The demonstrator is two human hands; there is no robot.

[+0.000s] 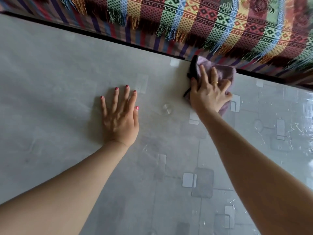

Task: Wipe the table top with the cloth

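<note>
The table top [55,92] is a pale grey surface with faint square patterns under a glossy cover. A lilac cloth [226,72] with a black edge lies bunched at the table's far edge. My right hand [209,92] lies on top of the cloth, fingers curled into its folds, and presses it onto the table. My left hand [121,116] rests flat on the table to the left of the cloth, fingers spread and straight, holding nothing.
A multicoloured woven throw with fringes [203,22] hangs over striped furniture just beyond the table's black far edge [101,37]. The glossy cover shows bright reflections at the right [291,116].
</note>
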